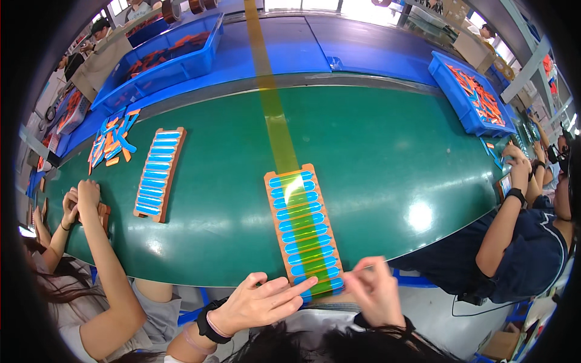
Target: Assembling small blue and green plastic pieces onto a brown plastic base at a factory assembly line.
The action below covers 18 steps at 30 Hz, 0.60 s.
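Observation:
In front of me a brown slotted rack (270, 196) holds a column of blue, rounded-end strips (291, 248). A band of yellow-amber see-through tape (279, 134) runs down from the far side and lies along the middle of the strips. My left hand (257, 302) is open, its extended index finger touching the tape near the rack's close end. Beside the rack's near right corner, my right hand (378, 290) is slightly blurred, its fingers curled into a pinch. Whatever those fingers may hold is too small to make out.
Another filled rack (160, 172) lies to the left on the green table (387, 157), near a loose pile of blue and orange strips (113, 142). Blue bins (158, 71) (472, 100) of orange pieces stand at the far left and right. Co-workers' arms reach in from both sides.

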Each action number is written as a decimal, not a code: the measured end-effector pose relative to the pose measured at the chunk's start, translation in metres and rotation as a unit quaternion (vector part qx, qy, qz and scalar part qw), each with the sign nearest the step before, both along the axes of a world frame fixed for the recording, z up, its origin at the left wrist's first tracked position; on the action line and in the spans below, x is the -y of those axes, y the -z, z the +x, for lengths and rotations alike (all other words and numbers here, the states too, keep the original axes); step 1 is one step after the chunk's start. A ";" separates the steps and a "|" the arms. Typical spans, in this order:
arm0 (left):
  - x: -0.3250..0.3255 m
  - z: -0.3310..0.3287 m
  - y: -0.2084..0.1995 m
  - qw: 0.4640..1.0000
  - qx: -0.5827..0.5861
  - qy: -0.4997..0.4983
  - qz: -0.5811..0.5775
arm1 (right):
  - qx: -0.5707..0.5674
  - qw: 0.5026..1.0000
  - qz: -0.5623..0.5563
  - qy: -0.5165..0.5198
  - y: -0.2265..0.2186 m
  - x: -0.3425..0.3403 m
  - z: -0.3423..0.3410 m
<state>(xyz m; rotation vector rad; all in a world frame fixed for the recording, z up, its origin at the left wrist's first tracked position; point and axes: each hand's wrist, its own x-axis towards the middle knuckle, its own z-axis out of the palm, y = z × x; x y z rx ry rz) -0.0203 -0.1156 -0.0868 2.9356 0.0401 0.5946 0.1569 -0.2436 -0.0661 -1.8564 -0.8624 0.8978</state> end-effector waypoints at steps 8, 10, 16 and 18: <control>0.001 0.005 -0.012 0.997 -0.005 0.018 0.071 | 0.018 0.985 0.068 -0.160 -0.036 -0.038 0.012; 0.004 0.003 -0.016 0.989 -0.007 0.035 0.142 | 0.048 0.974 0.027 -0.221 -0.037 -0.044 0.007; -0.017 0.014 -0.046 0.995 -0.069 0.070 0.001 | 0.149 0.961 0.044 -0.228 -0.035 -0.047 0.002; -0.031 0.018 -0.055 0.997 -0.046 -0.033 -0.042 | 0.160 0.959 0.047 -0.228 -0.038 -0.045 0.005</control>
